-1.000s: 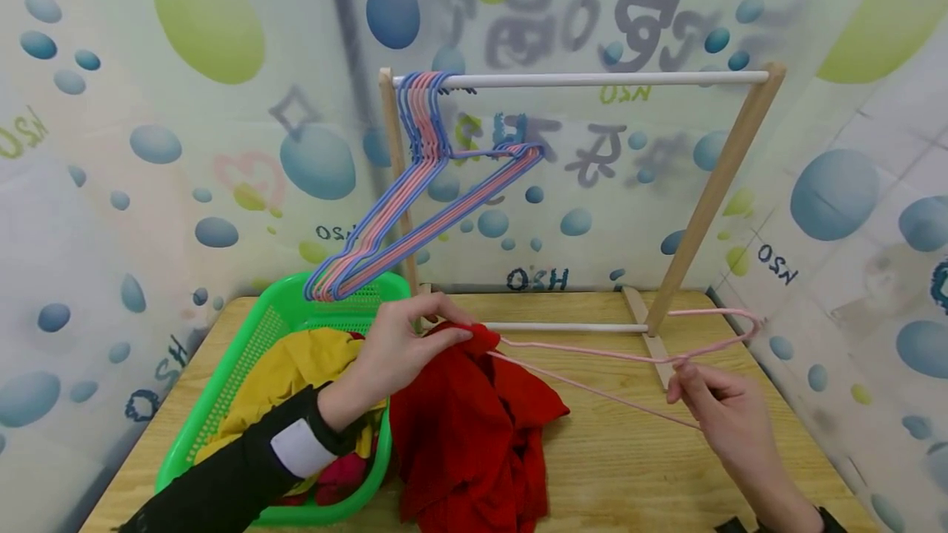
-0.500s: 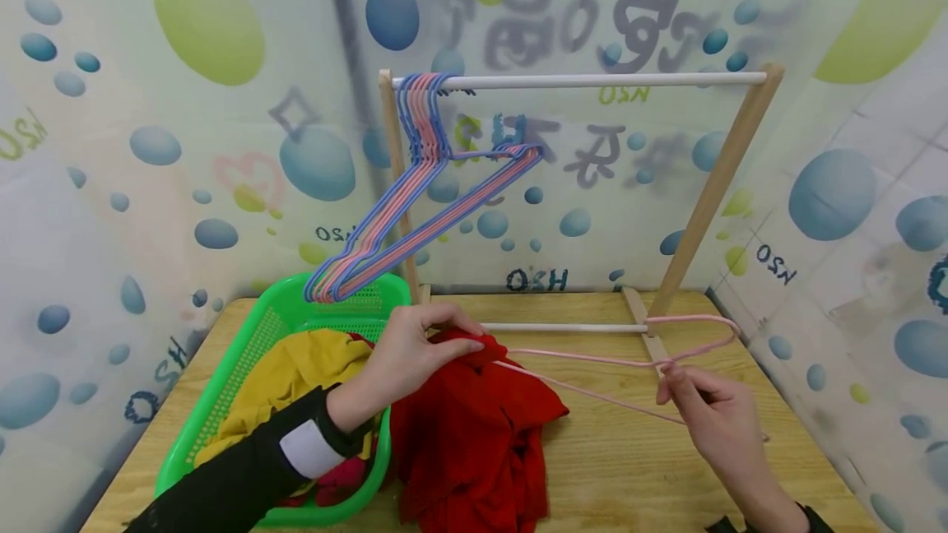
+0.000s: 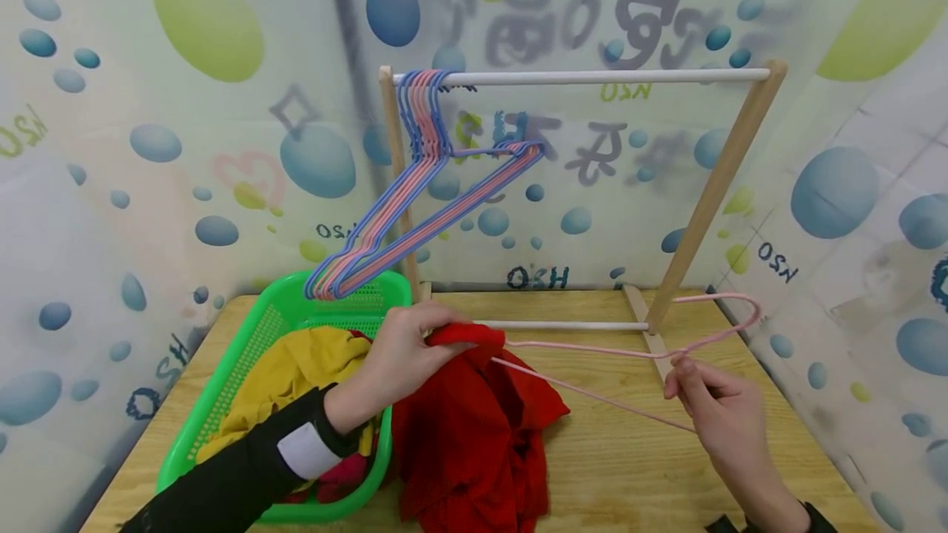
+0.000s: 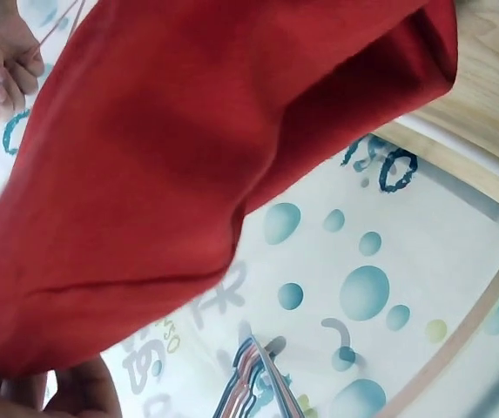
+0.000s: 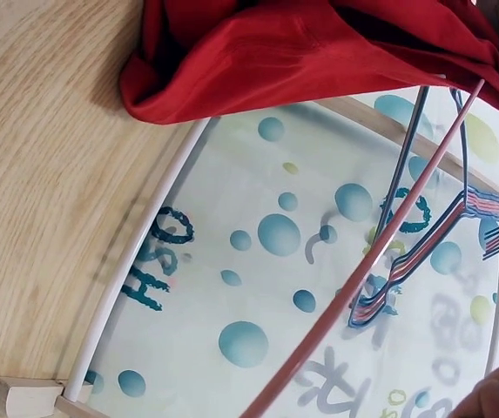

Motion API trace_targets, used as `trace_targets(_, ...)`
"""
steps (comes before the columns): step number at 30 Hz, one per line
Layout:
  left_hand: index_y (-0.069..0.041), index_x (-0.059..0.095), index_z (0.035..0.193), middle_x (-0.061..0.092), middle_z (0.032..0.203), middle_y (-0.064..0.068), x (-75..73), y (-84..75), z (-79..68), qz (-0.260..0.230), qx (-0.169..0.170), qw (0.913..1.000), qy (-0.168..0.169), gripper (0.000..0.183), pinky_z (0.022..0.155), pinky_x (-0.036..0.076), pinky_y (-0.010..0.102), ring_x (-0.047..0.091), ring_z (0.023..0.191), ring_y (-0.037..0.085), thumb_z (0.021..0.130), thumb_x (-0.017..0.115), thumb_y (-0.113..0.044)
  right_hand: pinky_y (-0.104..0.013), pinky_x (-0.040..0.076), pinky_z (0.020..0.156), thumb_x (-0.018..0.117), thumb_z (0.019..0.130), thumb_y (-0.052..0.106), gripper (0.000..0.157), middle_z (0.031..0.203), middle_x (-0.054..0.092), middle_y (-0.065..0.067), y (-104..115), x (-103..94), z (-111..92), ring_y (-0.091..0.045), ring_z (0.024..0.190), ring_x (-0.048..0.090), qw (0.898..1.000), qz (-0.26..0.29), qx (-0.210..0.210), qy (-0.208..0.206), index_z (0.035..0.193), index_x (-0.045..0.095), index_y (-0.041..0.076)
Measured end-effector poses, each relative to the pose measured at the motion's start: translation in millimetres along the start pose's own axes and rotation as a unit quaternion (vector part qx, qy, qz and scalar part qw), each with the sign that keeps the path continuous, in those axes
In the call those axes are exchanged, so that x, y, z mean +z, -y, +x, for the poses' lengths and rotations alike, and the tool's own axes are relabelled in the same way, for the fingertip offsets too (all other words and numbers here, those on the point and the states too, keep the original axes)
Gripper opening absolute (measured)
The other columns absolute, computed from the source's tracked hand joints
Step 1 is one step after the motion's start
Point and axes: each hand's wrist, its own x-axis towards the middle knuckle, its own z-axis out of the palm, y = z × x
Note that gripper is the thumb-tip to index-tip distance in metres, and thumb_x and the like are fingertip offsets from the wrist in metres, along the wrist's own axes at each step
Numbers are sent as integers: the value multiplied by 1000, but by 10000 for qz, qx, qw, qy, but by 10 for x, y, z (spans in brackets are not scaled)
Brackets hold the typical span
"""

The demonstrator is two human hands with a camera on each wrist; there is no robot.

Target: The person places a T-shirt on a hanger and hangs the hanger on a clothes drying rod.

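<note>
A red garment (image 3: 474,442) hangs from my left hand (image 3: 407,356), whose fingers and thumb pinch its upper edge; its lower part hangs to the table beside the basket. One end of a pink hanger (image 3: 585,348) goes into the cloth there, so that end is hidden. Out to the right, my right hand (image 3: 722,418) pinches the same hanger near the base of its hook. In the left wrist view the red cloth (image 4: 144,157) fills much of the picture. From the right wrist, the hanger's lower bar (image 5: 362,270) runs up into the garment.
A green basket (image 3: 166,442) at the left holds a yellow garment (image 3: 296,368) and some dark red cloth. Behind stands a wooden rack with a white rod (image 3: 592,78). Several blue and pink hangers (image 3: 415,187) hang at its left end, over the basket.
The hanger and right hand shifted a little left, then back right, with the hook tilting. The left fingers now lie behind the raised red edge, which is lifted and stretched slightly over the hanger's end.
</note>
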Motion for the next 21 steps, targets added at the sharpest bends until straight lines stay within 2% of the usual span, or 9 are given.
trace_targets(4,-9,74,93,68,89,-4,14,-9,-3,148,87,9998,28,12,63,49,24,61,78,7,81,76,-9,-12,41,73,52,97,0,34,55,48,-1,18,12,7,-5,62,45,10000,48,56,32,64,61,-2)
trace_targets(6,-8,74,94,69,90,-3,15,-8,-10,144,212,9997,57,13,66,50,24,62,80,7,81,76,-8,-11,39,64,53,97,3,35,57,50,-1,25,12,17,-5,64,45,9998,-1,196,-46,64,60,-4)
trace_targets(7,-8,74,94,69,90,-3,15,-7,-14,118,293,9995,62,13,67,51,24,63,81,8,81,75,-8,-12,38,62,53,97,5,35,59,53,-1,27,9,22,-4,69,48,9996,-17,270,-83,64,60,-5)
trace_targets(10,-8,75,96,70,91,-2,16,1,-23,-40,524,9986,63,15,70,52,24,64,84,8,81,75,-7,-21,28,51,54,97,7,36,56,49,0,25,4,34,-7,56,36,9992,-113,347,-171,63,61,-4)
trace_targets(11,-8,76,96,70,92,-2,17,2,-24,-97,582,9982,66,15,71,52,24,64,85,8,81,75,-6,-25,24,49,53,97,7,37,55,46,0,24,2,34,-10,53,30,9991,-140,341,-187,63,61,-3)
trace_targets(14,-7,76,99,71,92,-2,24,-2,-23,-197,709,9973,59,16,72,52,23,65,86,8,83,74,-7,-28,22,50,53,97,6,36,55,46,0,30,4,33,-13,53,25,9992,-198,276,-187,63,61,-2)
trace_targets(18,-7,76,99,71,90,-3,40,-15,-10,-237,771,9967,79,16,72,51,22,65,84,7,84,73,-9,-24,27,53,53,97,5,35,60,54,-1,56,10,19,-12,57,30,9994,-285,144,-125,64,61,-5)
trace_targets(21,-8,77,98,70,88,-5,48,-30,1,-199,769,9968,116,14,70,51,22,64,82,7,85,73,-11,-16,35,57,53,97,4,34,63,57,-2,82,15,12,-8,65,44,9995,-275,99,-109,64,61,-6)
